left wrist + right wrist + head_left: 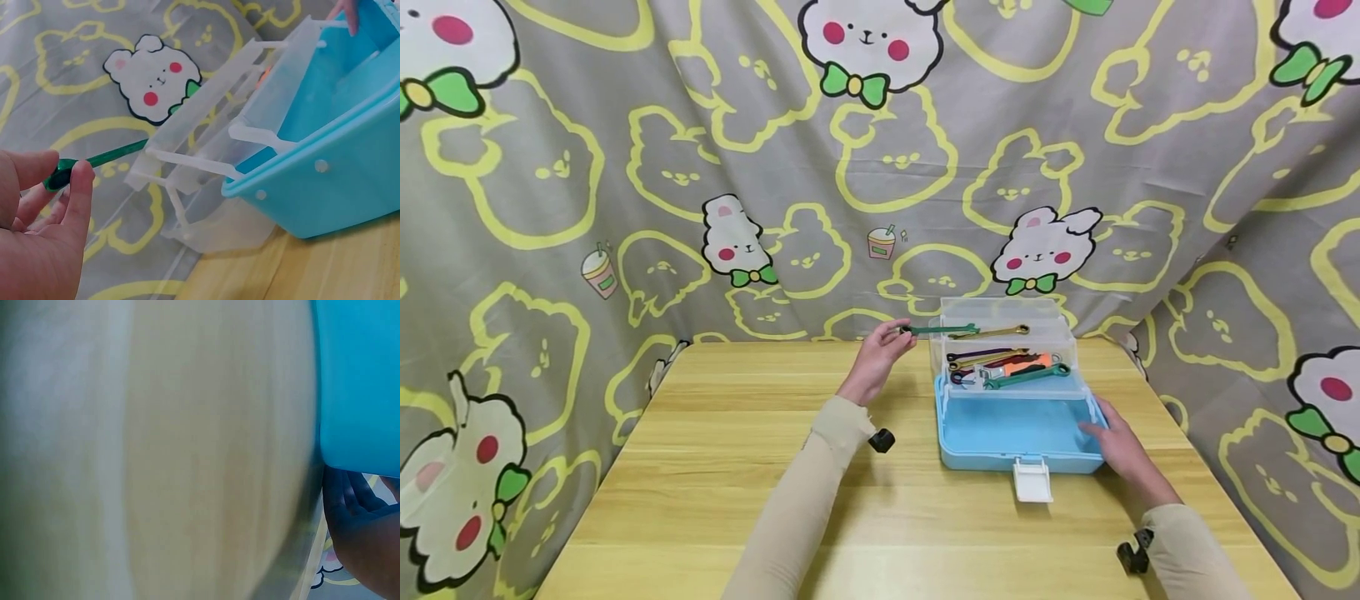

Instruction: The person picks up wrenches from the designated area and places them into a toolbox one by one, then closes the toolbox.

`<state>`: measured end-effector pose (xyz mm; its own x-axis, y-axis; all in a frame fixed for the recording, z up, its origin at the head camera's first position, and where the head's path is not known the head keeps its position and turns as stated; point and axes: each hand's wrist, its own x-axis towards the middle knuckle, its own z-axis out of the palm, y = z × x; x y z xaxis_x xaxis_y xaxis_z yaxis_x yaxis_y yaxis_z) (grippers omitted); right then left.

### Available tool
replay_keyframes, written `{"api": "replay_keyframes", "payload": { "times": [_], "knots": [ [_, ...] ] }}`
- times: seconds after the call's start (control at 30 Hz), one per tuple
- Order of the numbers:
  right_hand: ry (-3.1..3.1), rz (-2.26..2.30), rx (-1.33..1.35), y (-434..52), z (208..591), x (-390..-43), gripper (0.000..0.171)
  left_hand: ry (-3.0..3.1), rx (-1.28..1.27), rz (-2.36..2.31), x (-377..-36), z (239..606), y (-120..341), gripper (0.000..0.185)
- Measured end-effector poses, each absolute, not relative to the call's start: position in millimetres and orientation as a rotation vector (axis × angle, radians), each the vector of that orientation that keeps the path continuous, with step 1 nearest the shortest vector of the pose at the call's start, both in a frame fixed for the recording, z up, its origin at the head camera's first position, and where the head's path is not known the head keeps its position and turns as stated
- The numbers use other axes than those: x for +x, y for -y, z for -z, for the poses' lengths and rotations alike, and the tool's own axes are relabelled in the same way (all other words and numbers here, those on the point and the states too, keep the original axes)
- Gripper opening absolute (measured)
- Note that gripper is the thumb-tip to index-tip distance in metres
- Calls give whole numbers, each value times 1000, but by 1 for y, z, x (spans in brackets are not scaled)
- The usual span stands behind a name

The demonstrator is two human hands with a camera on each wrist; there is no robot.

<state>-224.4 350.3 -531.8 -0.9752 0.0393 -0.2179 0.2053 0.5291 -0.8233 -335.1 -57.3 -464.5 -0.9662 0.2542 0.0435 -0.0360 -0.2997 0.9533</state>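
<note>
My left hand [883,354] pinches one end of a green ratcheting wrench [942,329] between thumb and fingers. The wrench's far end reaches over the upper clear tray [1000,310] of a light blue toolbox [951,454]. In the left wrist view the ring end of the green wrench [62,175] sits at the fingertips. My right hand [1116,442] grips the toolbox's right side wall, thumb over the rim and fingers outside. A gold wrench [1003,331] lies in the upper tray. Another green wrench [1030,377] and an orange-handled tool [1026,364] lie in the lower tray.
The toolbox stands at the right of the wooden table [737,467], its bottom compartment [1015,425] showing bare blue plastic. A white latch [1032,482] hangs down at its front. Several other coloured wrenches share the lower tray. A patterned curtain [790,167] surrounds the table.
</note>
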Motion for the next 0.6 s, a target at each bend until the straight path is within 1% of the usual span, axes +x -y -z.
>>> {"api": "replay_keyframes", "payload": {
  "times": [0.1, 0.23, 0.6],
  "knots": [
    [-2600, 1430, 205, -350, 533, -224, 73, -1737, 235, -2402, -337, 464, 55, 48],
    [-2605, 1429, 205, -351, 533, -224, 73, -1728, 188, -2432, -337, 462, 53, 44],
    [-2578, 1431, 225, -351, 531, -224, 73, -1681, 290, -2460, -339, 460, 43, 49]
  ]
}}
